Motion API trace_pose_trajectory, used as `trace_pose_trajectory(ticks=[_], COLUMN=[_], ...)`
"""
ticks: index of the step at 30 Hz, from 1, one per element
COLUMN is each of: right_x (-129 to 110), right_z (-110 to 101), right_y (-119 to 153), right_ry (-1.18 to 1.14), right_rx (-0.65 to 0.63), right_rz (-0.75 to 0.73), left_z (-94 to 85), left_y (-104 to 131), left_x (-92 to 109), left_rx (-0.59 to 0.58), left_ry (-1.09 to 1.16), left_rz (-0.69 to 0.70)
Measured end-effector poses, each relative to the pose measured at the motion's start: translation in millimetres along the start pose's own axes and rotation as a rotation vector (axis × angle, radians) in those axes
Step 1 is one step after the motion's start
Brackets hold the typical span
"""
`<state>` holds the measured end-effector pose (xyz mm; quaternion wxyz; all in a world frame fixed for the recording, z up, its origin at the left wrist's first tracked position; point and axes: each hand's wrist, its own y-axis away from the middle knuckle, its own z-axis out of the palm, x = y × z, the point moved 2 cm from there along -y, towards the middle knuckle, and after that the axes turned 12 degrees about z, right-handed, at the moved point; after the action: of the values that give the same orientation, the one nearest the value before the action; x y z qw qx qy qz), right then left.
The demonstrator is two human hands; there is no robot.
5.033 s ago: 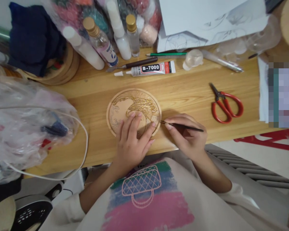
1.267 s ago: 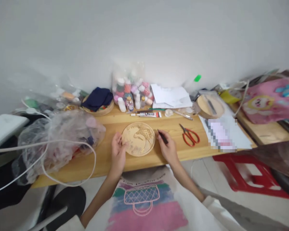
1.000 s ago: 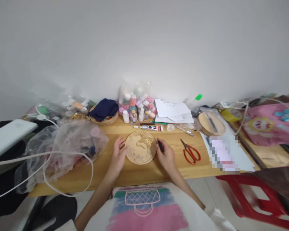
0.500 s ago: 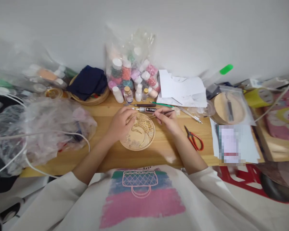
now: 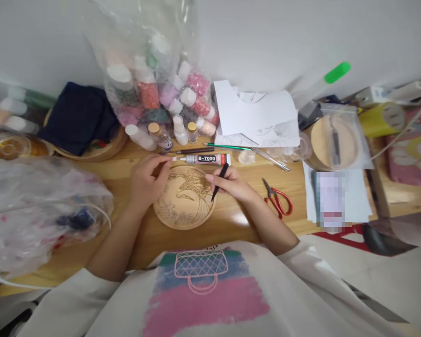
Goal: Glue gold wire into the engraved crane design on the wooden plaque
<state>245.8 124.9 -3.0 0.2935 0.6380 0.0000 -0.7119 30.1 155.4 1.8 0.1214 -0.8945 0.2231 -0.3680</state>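
Note:
A round wooden disc [image 5: 185, 199] with a gold bird design lies flat on the table. My left hand [image 5: 149, 178] rests over its upper left edge, thumb and forefinger near the small white cap [image 5: 174, 159] by the glue tube's nozzle; whether the fingers grip anything cannot be made out. My right hand [image 5: 229, 182] pinches black tweezers [image 5: 220, 181], their tip pointing down at the disc's right edge. Just behind the disc lies a B-7000 glue tube [image 5: 206, 159].
Red-handled pliers [image 5: 279, 200] lie to the right. Behind stand small bottles [image 5: 180, 131] and a bag of jars [image 5: 147, 89]. White papers [image 5: 256, 114], a green pencil [image 5: 228, 146] and a wooden hoop with dark cloth [image 5: 82, 117] are there too. Crumpled plastic [image 5: 45, 206] fills the left.
The view has shifted and come closer. In my right hand the tweezers have turned, now pointing down toward the disc's right edge. My left hand stays near the disc's upper left.

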Motion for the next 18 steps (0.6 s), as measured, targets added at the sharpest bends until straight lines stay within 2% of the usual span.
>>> trace_pose_trajectory(ticks=[3,7,11,18], right_x=[-0.5,3.9,6.3,6.7], right_z=[-3.5,-12.3,-16.9,-17.0], right_y=[0.4,0.1,0.0,0.7], right_ry=[-0.029,-0.155,-0.238,-0.148], right_rx=[0.035,0.109,0.093,0.081], right_rz=[-0.014,0.04,0.067,0.075], left_z=[-0.1,-0.3,-0.4,2.7], left_y=[1.8,3.9,5.1,6.8], left_x=[-4.0,-8.9,-9.5,-8.8], left_rx=[0.019,0.013,-0.009,-0.062], left_ry=[-0.006,-0.008,-0.011,-0.019], left_rz=[-0.011,-0.044,-0.045,-0.007])
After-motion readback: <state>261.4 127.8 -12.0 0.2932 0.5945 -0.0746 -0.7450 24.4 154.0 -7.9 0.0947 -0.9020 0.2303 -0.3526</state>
